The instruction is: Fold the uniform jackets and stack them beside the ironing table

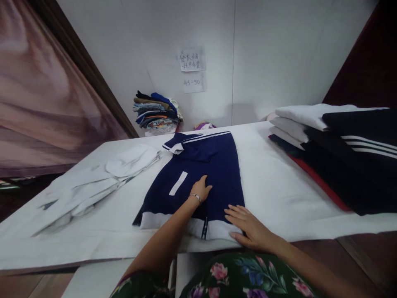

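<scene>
A navy blue jacket lies on the white-covered table in front of me, its collar end away from me and its pale grey hem close to me. White stripes run along its folded sleeve, which lies across the top. A white strip shows on its left part, and a zip at the hem. My left hand, with a bracelet at the wrist, rests on the middle of the jacket, thumb and a finger apart. My right hand lies flat with spread fingers on the lower right edge near the hem.
A crumpled white garment lies on the table to the left. Folded clothes are piled at the right, another stack stands at the back. Handwritten paper notes hang on the wall. A pink curtain hangs at left.
</scene>
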A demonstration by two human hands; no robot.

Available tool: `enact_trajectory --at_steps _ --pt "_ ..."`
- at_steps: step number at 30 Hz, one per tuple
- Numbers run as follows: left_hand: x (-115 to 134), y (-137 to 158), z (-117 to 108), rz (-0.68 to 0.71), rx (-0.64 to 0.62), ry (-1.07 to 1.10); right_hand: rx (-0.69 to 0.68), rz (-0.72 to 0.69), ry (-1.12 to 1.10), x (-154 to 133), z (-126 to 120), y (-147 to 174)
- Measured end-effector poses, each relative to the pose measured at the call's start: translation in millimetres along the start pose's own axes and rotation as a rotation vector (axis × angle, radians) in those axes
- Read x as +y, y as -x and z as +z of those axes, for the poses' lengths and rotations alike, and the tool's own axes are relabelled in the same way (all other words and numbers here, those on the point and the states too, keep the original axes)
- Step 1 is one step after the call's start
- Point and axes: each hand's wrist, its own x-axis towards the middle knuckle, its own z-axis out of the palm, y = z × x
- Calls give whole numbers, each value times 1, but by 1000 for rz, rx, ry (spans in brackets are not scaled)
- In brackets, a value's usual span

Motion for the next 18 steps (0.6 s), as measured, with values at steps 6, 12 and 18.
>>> enact_trajectory --at_steps 6,12,18 --pt "15 26 0 241 238 -200 -62 -7 -26 -7 -4 -8" --pt "20 53 30 487 73 -249 -46 -87 -91 3 -19 -17" --pt "17 54 42 443 5 -288 312 52 20 54 -41 -76"
